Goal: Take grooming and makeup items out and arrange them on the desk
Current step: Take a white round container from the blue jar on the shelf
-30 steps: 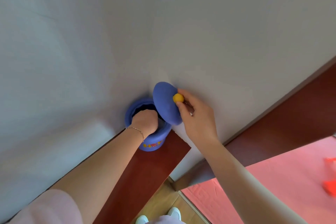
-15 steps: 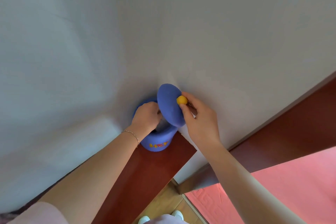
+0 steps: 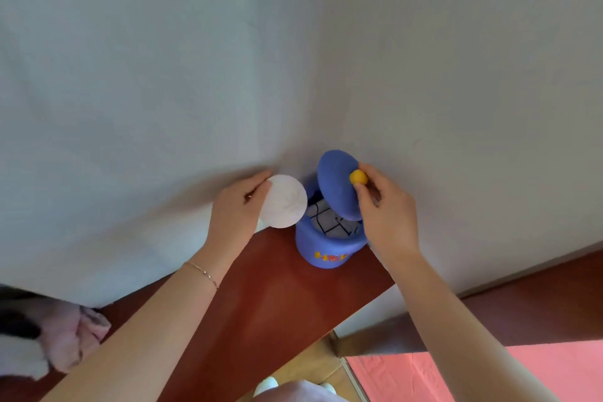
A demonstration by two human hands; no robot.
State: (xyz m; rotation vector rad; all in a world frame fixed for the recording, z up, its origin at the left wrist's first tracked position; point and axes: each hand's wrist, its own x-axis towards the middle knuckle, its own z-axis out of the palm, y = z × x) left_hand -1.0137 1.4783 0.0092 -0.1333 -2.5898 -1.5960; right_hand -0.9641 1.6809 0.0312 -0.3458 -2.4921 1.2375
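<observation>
A blue round jar (image 3: 328, 250) with yellow and red lettering stands on the dark red desk (image 3: 261, 297) in the wall corner. My right hand (image 3: 385, 215) pinches the yellow knob (image 3: 358, 177) of the blue lid (image 3: 336, 183), which is tilted up over the jar's right side. My left hand (image 3: 239, 206) holds a round white cotton pad (image 3: 284, 201) just left of the jar's mouth. Inside the jar a white item with black lines (image 3: 329, 222) shows.
White walls (image 3: 163, 75) meet right behind the jar. A pink and white cloth bundle (image 3: 65, 339) lies at the desk's left end. A pink mat (image 3: 424, 375) and wooden floor show below the desk's right edge.
My left hand came out of the jar holding the white pad and moved left. The lid stays lifted in my right hand. The view has shifted, bringing the cloth into sight.
</observation>
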